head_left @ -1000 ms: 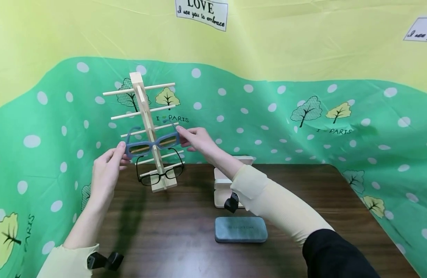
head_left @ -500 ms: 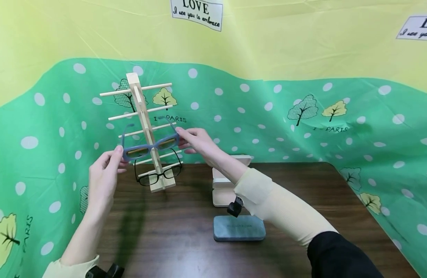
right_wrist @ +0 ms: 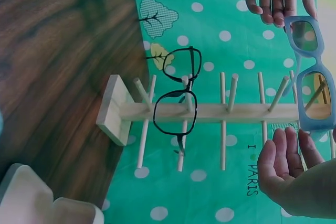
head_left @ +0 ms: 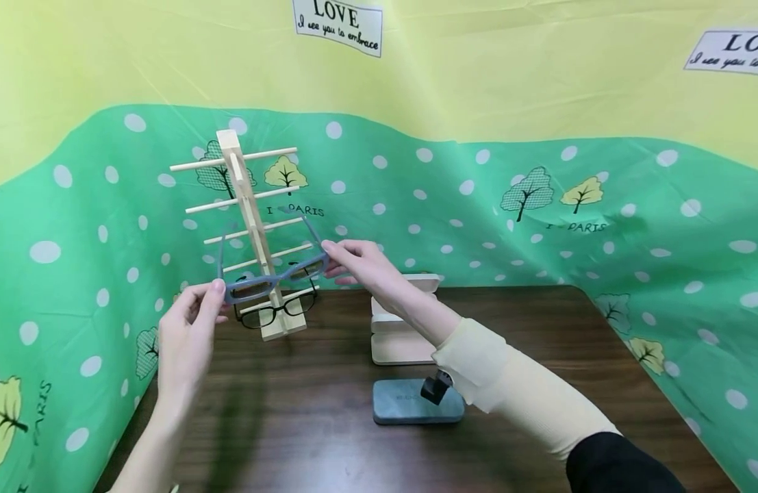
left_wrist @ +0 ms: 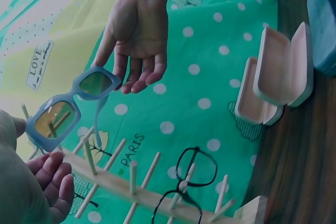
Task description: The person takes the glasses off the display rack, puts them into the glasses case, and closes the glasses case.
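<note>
Blue-framed sunglasses [head_left: 279, 279] with amber-tinted lenses hang between my two hands, in front of a wooden glasses rack [head_left: 246, 198]. My left hand [head_left: 186, 335] pinches the left end of the frame. At the other end, my right hand [head_left: 369, 268] pinches the frame near the hinge. The temples are unfolded and point toward the rack. In the left wrist view the sunglasses [left_wrist: 75, 96] appear tilted, with both hands at their outer corners. Black-framed glasses [right_wrist: 195, 103] rest on a low peg pair of the rack, partly behind the sunglasses in the head view.
Open glasses cases with pale pink lining [left_wrist: 278, 72] stand right of the rack, partly behind my right forearm in the head view. A shut blue case [head_left: 391, 405] lies nearer on the dark wooden table [head_left: 329, 438]. Patterned green cloth [head_left: 465, 226] hangs behind.
Both hands have lowered the sunglasses and brought them nearer to me, so they now overlap the black glasses in the head view. The head view has shifted slightly to the right.
</note>
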`<control>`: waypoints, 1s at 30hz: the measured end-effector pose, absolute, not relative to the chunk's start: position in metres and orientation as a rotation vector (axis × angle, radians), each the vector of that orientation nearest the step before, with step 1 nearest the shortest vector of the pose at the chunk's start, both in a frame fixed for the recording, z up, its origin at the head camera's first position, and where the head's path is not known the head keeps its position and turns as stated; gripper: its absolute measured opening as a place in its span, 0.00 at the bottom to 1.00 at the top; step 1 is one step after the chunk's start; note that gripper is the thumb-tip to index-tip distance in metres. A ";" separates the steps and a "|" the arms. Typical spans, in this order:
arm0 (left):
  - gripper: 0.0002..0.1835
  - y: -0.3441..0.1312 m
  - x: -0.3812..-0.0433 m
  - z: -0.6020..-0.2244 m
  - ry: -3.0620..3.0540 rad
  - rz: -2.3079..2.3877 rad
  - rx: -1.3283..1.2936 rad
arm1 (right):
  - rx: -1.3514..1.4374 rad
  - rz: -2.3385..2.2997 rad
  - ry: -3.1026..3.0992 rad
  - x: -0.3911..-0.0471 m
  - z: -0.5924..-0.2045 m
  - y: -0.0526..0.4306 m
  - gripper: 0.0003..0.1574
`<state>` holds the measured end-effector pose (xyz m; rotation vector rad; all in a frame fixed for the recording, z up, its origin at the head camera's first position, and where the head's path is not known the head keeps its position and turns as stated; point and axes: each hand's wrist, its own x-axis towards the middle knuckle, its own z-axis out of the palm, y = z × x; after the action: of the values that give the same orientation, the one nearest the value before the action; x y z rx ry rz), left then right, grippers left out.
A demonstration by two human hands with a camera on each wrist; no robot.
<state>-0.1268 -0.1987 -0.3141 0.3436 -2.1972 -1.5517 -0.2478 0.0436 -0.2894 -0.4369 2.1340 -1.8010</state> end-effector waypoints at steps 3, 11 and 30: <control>0.20 -0.190 -0.123 -0.321 -2.179 -1.553 0.331 | -0.443 -1.814 2.125 -0.243 -0.294 0.053 0.23; 0.16 -0.163 -0.116 -0.341 -2.078 -1.541 0.292 | -0.421 -1.830 2.115 -0.233 -0.305 0.074 0.20; 0.15 -0.116 -0.131 -0.380 -2.162 -1.729 0.106 | -0.282 -1.970 2.100 -0.202 -0.347 0.145 0.24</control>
<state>-0.1314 -0.1159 -0.3800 0.1064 -2.1617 -1.7293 -0.2017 0.1447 -0.3469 -0.2825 2.0996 -1.9702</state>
